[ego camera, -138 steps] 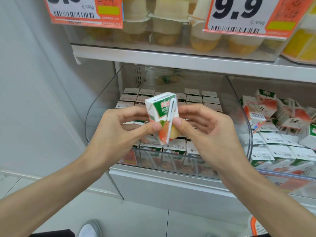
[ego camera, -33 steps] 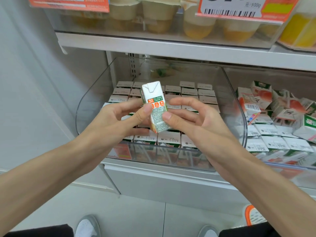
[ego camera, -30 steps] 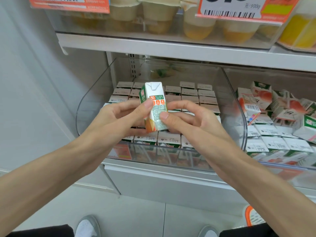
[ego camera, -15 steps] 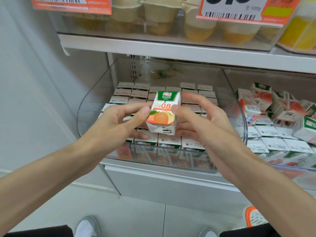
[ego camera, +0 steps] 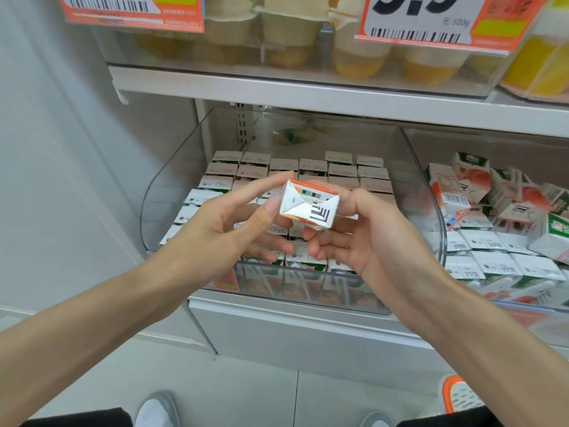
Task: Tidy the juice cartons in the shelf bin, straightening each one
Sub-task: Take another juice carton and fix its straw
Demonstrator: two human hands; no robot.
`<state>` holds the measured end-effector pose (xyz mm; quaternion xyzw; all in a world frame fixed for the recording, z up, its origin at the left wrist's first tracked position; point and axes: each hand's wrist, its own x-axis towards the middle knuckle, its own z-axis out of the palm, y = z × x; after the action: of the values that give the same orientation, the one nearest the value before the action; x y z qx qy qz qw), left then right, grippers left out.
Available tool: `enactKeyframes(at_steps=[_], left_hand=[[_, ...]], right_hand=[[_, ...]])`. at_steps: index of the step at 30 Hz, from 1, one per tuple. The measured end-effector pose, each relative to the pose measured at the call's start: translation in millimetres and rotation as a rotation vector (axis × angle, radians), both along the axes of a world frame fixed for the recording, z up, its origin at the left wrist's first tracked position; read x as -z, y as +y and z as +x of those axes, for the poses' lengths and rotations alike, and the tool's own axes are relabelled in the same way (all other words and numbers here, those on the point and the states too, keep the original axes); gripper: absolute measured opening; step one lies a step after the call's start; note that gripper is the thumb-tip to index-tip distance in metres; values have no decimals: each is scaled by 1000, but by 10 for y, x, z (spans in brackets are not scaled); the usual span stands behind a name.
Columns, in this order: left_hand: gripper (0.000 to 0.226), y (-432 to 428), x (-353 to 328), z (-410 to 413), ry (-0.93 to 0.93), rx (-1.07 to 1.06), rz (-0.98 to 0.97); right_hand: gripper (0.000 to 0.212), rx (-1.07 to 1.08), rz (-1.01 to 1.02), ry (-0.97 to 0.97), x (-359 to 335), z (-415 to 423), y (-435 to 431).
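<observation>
A small juice carton (ego camera: 308,208) lies tipped over in the air above the clear shelf bin (ego camera: 172,180), its folded white bottom with black bars turned towards me. My left hand (ego camera: 221,232) pinches its left end between the thumb and the stretched index finger. My right hand (ego camera: 363,238) grips it from the right and below with curled fingers. Several rows of upright cartons (ego camera: 341,172) fill the bin, white tops up; the hands hide the middle rows.
A second clear bin (ego camera: 431,217) on the right holds several jumbled cartons (ego camera: 471,186), some lying on their sides. The white shelf board (ego camera: 308,94) above carries fruit cups (ego camera: 360,57) and orange price tags (ego camera: 431,23). Below is a white base panel and floor.
The carton was turned in both hands from upright with its side label showing, to its orange front, and now lies tipped with its bottom facing me. Both hands stayed above the bin.
</observation>
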<state>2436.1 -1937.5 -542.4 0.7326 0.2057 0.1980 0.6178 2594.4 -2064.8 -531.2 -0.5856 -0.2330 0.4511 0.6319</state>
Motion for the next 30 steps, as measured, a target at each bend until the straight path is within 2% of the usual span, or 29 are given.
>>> enactKeyframes(at_steps=[3,6,11,15,18,26,30], left_hand=[[42,17,-17,-5,-12,-9,-18],[39,41,-15,-19,5,-15,1],[46,56,-2,-37,36,-28,73],[52,99,16,-35,67,-102,213],[51,119,22,-23,62,-115,241],[59,126,37,-19,40,-113,107],[57,123,34,-9,0,-102,19]], right_hand=[[61,-87,-14,-164,27,1,-38],[52,-127,-24,-270,49,-35,-62],[30,-79,-4,-278,78,-35,-38],[29,-121,5,-304,95,-32,-52],[31,-159,-16,-356,86,-35,-62],[42,-102,-59,-607,92,19,-48],[51,-153,-31,-607,108,55,-54]])
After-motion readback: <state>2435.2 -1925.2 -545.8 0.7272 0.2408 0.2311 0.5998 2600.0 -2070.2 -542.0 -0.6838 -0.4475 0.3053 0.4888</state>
